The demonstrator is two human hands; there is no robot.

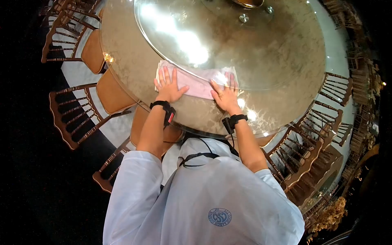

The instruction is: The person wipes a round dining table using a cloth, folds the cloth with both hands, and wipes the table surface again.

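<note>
A pink cloth (194, 83) lies spread on the round table (134, 77), partly over the rim of the glass turntable (261, 53). My left hand (169, 86) rests flat with fingers apart on the cloth's left part. On its right part lies my right hand (226, 94), palm down, with the fingers stretched out. Both hands press on the cloth from above and neither grasps it. Each wrist wears a black strap with a small device.
Brown wooden chairs with tan seats (114, 92) stand along the table's left side. More chairs (300, 151) are at the right. A round glass lid-like object (248, 3) and small metal knobs (244, 18) are at the far side of the turntable. Dried flowers (330, 214) show at the lower right.
</note>
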